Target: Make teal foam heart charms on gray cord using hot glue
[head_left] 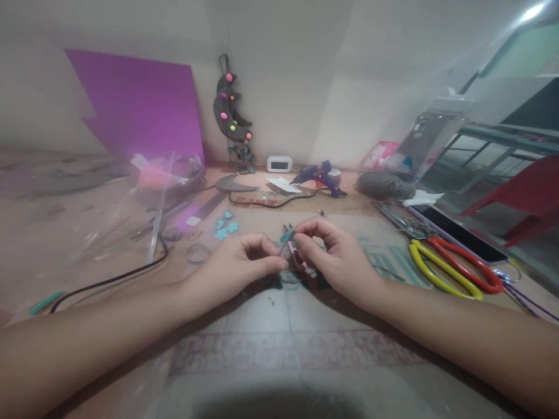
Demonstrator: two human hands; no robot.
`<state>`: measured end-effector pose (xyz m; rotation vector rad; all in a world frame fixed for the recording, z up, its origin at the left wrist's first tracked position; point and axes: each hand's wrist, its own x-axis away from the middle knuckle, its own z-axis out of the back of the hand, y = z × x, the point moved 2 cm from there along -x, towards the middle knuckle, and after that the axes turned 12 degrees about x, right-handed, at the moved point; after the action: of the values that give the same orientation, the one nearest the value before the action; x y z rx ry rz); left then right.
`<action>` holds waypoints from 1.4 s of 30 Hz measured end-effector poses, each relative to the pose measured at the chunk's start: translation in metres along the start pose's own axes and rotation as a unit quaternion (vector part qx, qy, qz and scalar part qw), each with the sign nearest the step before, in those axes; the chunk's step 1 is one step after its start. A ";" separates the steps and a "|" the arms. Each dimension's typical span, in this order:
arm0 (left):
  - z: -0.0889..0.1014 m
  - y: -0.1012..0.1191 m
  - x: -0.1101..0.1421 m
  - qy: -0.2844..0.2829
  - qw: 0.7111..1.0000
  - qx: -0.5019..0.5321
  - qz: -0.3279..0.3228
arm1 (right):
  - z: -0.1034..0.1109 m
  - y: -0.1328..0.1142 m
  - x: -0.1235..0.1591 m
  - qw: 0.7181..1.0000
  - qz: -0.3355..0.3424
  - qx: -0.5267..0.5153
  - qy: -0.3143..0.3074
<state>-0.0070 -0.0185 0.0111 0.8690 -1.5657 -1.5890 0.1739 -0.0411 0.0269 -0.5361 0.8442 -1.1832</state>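
Over the middle of the table, my right hand pinches a small teal piece between thumb and fingertips. A thin grey cord runs down from that piece to my left hand, whose thumb and index finger are closed on it. Just behind and below the fingertips lie small pliers with pink handles, partly covered by my right hand. Several teal cutouts, among them a flower shape, rest on the table beyond my left hand.
At right are scissors with red and yellow handles, a phone and grey yarn. Farther back sit a blue glue gun, a white clock and a grey crescent. A moon ornament hangs on the wall.
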 end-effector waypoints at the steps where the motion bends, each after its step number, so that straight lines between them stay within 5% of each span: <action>1: 0.000 0.000 0.000 -0.001 1.000 -0.004 -0.005 | 0.000 0.000 0.000 1.000 -0.002 0.001 -0.002; 10: -0.003 0.007 0.002 0.009 0.998 -0.054 -0.032 | -0.001 -0.002 0.001 0.998 0.045 0.031 -0.005; 19: -0.006 0.004 0.002 -0.066 0.995 -0.059 -0.051 | 0.000 0.002 0.002 1.000 0.010 0.005 -0.006; 26: -0.003 0.011 0.008 0.053 0.998 -0.028 -0.031 | 0.000 0.002 0.002 1.000 -0.009 -0.009 -0.014; 42: -0.007 0.010 0.007 -0.044 0.988 -0.123 -0.077 | 0.001 0.002 0.002 1.000 0.015 -0.006 0.000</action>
<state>-0.0042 -0.0275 0.0212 0.8079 -1.3519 -1.9072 0.1761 -0.0421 0.0253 -0.5304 0.8567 -1.1513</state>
